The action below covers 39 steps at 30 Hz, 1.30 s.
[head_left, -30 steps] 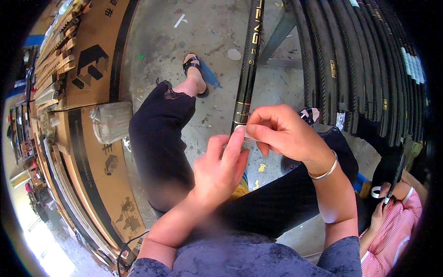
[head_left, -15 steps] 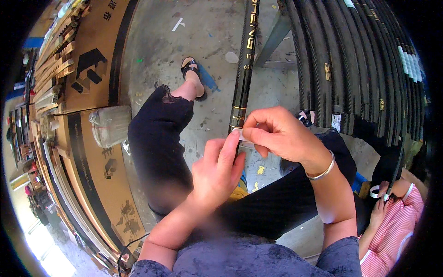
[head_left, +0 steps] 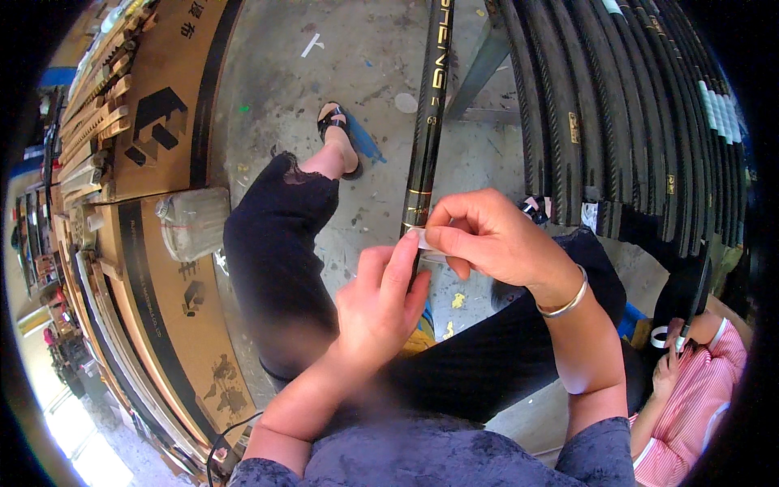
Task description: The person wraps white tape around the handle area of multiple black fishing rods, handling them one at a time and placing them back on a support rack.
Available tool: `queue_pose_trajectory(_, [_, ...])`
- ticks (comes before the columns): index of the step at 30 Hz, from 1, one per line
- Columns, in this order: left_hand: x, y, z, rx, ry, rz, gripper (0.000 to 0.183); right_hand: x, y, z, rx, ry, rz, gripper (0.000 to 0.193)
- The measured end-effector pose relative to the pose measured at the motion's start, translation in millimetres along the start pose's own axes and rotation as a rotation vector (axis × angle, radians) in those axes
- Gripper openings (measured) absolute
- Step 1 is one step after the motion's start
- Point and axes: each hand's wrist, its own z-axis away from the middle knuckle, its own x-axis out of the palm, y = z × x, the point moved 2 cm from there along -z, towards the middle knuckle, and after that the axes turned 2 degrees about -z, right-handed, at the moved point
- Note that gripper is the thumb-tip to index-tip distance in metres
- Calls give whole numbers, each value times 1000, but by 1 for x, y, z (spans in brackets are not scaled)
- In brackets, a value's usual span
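A glossy black fishing rod section [head_left: 425, 134] with gold lettering and gold rings runs from the top of the view down to my hands. My left hand [head_left: 383, 296] is closed around its lower end, the forefinger pressing at the near edge of a gold ring. A small strip of white tape [head_left: 421, 239] lies against the rod there. Its free end is pinched between the thumb and forefinger of my right hand [head_left: 487, 239], just right of the rod. The rod's lowest end is hidden behind my left fingers.
Several black rod blanks [head_left: 596, 122] lie side by side on a stand [head_left: 480, 75] at the right. Cardboard boxes [head_left: 166, 97] and a plastic jug [head_left: 193, 223] line the left. A co-worker in a striped sleeve [head_left: 698, 398] sits at lower right, near a white tape roll [head_left: 659, 336].
The rod has turned slightly about its length, so its gold lettering has shifted round toward the right. My hands stay at nearly the same spot.
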Motion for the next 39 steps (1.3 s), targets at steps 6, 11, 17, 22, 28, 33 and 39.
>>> queue_pose_trajectory(6, [0,0,1,-2,-4,-7,62,0,0,0,2,-9,-9,16])
queue_pose_trajectory(11, [1,-1,2,-1,-4,1,63,-1,0,0,8,-20,-10,16])
queue_pose_trajectory(17, [1,-1,2,-10,-8,11,62,0,5,-1,-27,-9,-28,16])
queue_pose_trajectory(22, [0,-1,2,-30,-16,12,62,-1,0,-1,5,-28,-22,17])
queue_pose_trajectory(28, [-1,0,2,-51,-50,37,62,-1,0,1,-3,-17,1,16])
queue_pose_trajectory(33, [1,-3,4,-81,-34,106,61,-3,1,2,-18,-8,72,18])
queue_pose_trajectory(39, [2,-7,6,-84,-12,167,61,-5,2,2,-7,5,149,20])
